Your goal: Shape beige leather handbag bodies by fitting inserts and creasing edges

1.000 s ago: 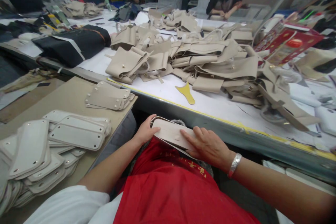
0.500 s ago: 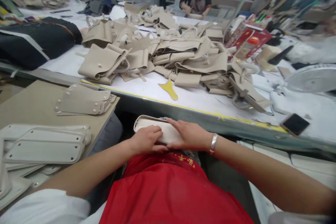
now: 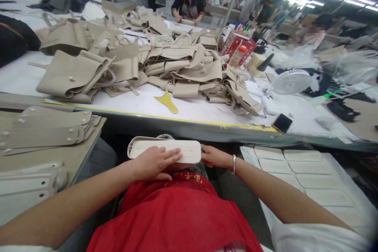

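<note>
A cream, box-shaped bag piece [image 3: 189,149] rests on my lap at the table's front edge, its long flat panel with rounded corners facing up. My left hand [image 3: 158,160] lies across this panel, fingers stretched out and flat on the surface. At the piece's right end my right hand [image 3: 216,156] grips the corner, its fingertips partly hidden behind it. A red apron [image 3: 177,212] covers my lap beneath the piece.
Beige bag parts [image 3: 177,67] lie heaped on the white table [image 3: 138,106], near a yellow tool [image 3: 167,101] and a phone [image 3: 282,123]. Stacked panels [image 3: 44,126] stand left; cream panels [image 3: 313,167] lie in rows right. Across the table works a person [image 3: 189,2].
My view has swung to the right. My right hand has slid off the panel's top to the piece's right end, while my left hand has flattened out on the panel.
</note>
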A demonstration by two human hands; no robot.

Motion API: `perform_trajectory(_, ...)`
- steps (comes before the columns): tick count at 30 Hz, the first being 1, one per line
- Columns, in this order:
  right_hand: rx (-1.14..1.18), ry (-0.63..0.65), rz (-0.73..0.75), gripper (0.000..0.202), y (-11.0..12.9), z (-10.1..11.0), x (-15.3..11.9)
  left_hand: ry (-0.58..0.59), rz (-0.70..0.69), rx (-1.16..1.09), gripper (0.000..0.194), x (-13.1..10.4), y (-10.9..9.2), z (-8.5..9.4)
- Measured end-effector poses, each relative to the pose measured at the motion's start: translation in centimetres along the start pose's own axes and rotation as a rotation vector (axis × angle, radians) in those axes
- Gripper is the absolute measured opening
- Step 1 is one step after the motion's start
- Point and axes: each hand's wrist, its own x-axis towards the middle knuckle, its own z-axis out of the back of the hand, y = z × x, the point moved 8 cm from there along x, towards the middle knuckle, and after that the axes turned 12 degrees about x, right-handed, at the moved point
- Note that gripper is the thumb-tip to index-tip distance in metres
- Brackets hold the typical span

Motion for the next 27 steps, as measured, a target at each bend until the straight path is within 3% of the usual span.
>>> perform_trajectory(6, -0.012, -0.084, 0.253, 0.046, 3.2, 0.9, -1.2, 0.039, -0.002, -0.15, 0.061, -0.1, 0.8, -0.6)
perform_trajectory(14, 0.068, -0.248, 0.074, 0.06, 2.8, 2.1, -1.9, 0.086, -0.023, -0.26, 0.052, 0.7, 1.8, -0.6)
perform_trajectory(18, 0.174, -0.157, 0.048, 0.058, 2.2, 1.6, -2.3, 0.107, -0.033, -0.227, 0.049, 0.9, 1.8, -0.8)
perform_trajectory(23, 0.211, -0.157, 0.133, 0.059, 2.4, 2.9, -2.1, 0.085, -0.084, -0.161, 0.047, 1.1, 1.6, -0.6)
perform_trajectory(25, 0.264, -0.157, 0.119, 0.053, 1.4, 3.4, -1.3, 0.071, -0.087, -0.164, 0.046, 1.2, 1.7, -0.5)
perform_trajectory(27, 0.418, -0.257, 0.043, 0.045, -0.9, 4.2, -0.3, 0.078, -0.073, -0.169, 0.046, 1.1, 1.9, -0.6)
